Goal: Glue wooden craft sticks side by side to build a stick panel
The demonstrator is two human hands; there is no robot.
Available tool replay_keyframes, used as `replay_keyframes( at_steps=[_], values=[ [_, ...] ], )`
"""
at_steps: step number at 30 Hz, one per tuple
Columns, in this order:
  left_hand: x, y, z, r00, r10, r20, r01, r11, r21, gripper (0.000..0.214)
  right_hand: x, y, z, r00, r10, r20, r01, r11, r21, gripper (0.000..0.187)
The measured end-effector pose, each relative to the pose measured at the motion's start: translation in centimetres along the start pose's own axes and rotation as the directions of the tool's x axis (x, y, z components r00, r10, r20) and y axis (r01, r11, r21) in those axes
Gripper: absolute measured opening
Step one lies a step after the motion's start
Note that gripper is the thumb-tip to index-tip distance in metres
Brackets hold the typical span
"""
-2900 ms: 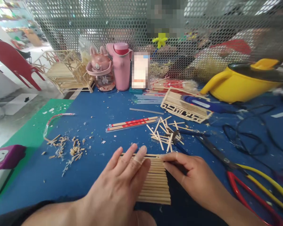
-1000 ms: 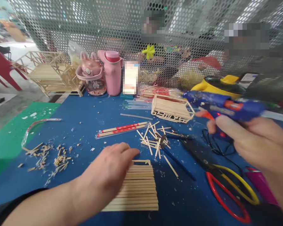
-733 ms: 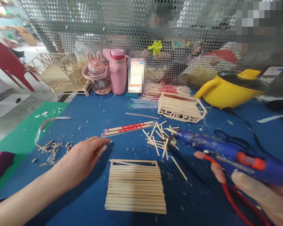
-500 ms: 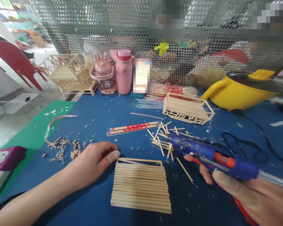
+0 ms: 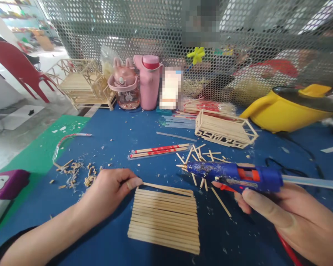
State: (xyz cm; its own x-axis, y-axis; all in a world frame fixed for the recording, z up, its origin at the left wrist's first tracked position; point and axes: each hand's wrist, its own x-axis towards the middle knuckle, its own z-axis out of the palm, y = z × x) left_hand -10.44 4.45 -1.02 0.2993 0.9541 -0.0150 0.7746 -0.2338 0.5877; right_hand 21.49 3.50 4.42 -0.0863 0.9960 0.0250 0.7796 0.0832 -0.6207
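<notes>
My left hand (image 5: pixel 115 188) pinches the left end of a thin wooden stick (image 5: pixel 166 187) between thumb and forefinger. That stick lies along the far edge of a flat panel of wooden sticks (image 5: pixel 163 220), its right end meeting the panel's far right corner. The panel rests on the blue tabletop, its sticks side by side. In my right hand (image 5: pixel 283 210) is a blue glue gun (image 5: pixel 216 171), its nozzle pointing left above loose short sticks (image 5: pixel 198 153). A clear glue stick (image 5: pixel 313 181) juts from the gun's back, and my fingers wrap its orange trigger.
Paper-wrapped chopsticks (image 5: pixel 159 150) lie beyond the panel. Farther back stand a small stick-built tray (image 5: pixel 224 129), a yellow pot (image 5: pixel 288 111), pink bottles (image 5: pixel 150 85) and a phone (image 5: pixel 170 88). Stick offcuts (image 5: pixel 74 173) litter the left. A black cord (image 5: pixel 302 147) runs right.
The glue gun has moved left and levelled out, its nozzle now nearer the panel. My left fingers now grip the stick's end at the far edge. The view has shifted slightly.
</notes>
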Motion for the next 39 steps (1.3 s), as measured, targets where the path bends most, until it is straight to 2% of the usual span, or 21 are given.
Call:
replay_keyframes(
  at_steps=[2, 4, 5, 9, 11, 13, 14, 15, 17, 18, 20, 23, 30, 39],
  values=[
    [-0.2, -0.1, 1.0, 0.989, 0.134, -0.058, -0.129, 0.988, 0.084, 0.03, 0.8, -1.4, 0.4, 0.999, -0.012, 0.05, 0.011, 0.999, 0.036, 0.045],
    [-0.4, -0.2, 1.2, 0.948, 0.275, -0.158, -0.246, 0.952, 0.181, 0.028, 1.5, -2.2, 0.8, 0.996, -0.022, 0.087, 0.017, 0.998, 0.065, 0.046],
    [-0.6, -0.3, 1.1, 0.925, 0.31, -0.218, -0.269, 0.942, 0.201, 0.026, 1.8, -2.4, 1.0, 0.994, -0.031, 0.102, 0.023, 0.997, 0.074, 0.047],
    [-1.9, -0.3, -0.2, 0.816, 0.221, -0.534, -0.224, 0.973, 0.06, 0.021, 2.8, -1.9, 1.4, 0.993, -0.033, 0.11, 0.026, 0.998, 0.066, 0.049],
    [-2.8, 0.1, 0.2, 0.779, 0.269, -0.566, -0.329, 0.944, -0.004, 0.025, 3.2, -1.8, 1.6, 0.99, -0.026, 0.136, 0.014, 0.996, 0.086, 0.048],
    [-3.6, 0.7, 1.3, 0.783, 0.445, -0.435, -0.512, 0.858, -0.045, 0.027, 3.4, -2.2, 1.8, 0.977, -0.057, 0.208, 0.03, 0.991, 0.131, 0.042],
    [-3.8, 1.1, 2.0, 0.757, 0.549, -0.353, -0.603, 0.796, -0.053, 0.029, 3.5, -2.6, 2.1, 0.963, -0.088, 0.254, 0.05, 0.987, 0.15, 0.036],
    [-3.9, 1.4, 2.7, 0.708, 0.667, -0.233, -0.697, 0.712, -0.081, 0.028, 3.6, -3.0, 2.3, 0.946, -0.126, 0.298, 0.078, 0.983, 0.167, 0.031],
    [-3.9, 1.9, 3.7, 0.644, 0.761, -0.076, -0.763, 0.631, -0.144, 0.022, 3.7, -3.8, 3.0, 0.908, -0.199, 0.369, 0.134, 0.972, 0.193, 0.029],
    [-3.9, 2.1, 3.9, 0.634, 0.773, -0.017, -0.764, 0.623, -0.168, 0.017, 3.7, -4.1, 3.3, 0.894, -0.222, 0.388, 0.153, 0.967, 0.202, 0.031],
    [-3.7, 2.3, 3.8, 0.66, 0.749, 0.055, -0.729, 0.657, -0.192, 0.009, 3.8, -4.6, 3.8, 0.883, -0.247, 0.399, 0.175, 0.962, 0.208, 0.034],
    [-3.5, 2.4, 3.3, 0.689, 0.717, 0.106, -0.689, 0.693, -0.211, 0.008, 3.9, -4.8, 4.2, 0.887, -0.255, 0.384, 0.196, 0.963, 0.187, 0.034],
    [-3.2, 2.4, 3.1, 0.661, 0.743, 0.106, -0.708, 0.664, -0.242, 0.008, 4.1, -5.1, 4.9, 0.876, -0.24, 0.418, 0.172, 0.966, 0.194, 0.029],
    [-3.2, 2.4, 3.2, 0.674, 0.73, 0.115, -0.701, 0.681, -0.213, 0.006, 4.0, -5.3, 5.2, 0.878, -0.248, 0.41, 0.2, 0.967, 0.156, 0.027]
  ],
)
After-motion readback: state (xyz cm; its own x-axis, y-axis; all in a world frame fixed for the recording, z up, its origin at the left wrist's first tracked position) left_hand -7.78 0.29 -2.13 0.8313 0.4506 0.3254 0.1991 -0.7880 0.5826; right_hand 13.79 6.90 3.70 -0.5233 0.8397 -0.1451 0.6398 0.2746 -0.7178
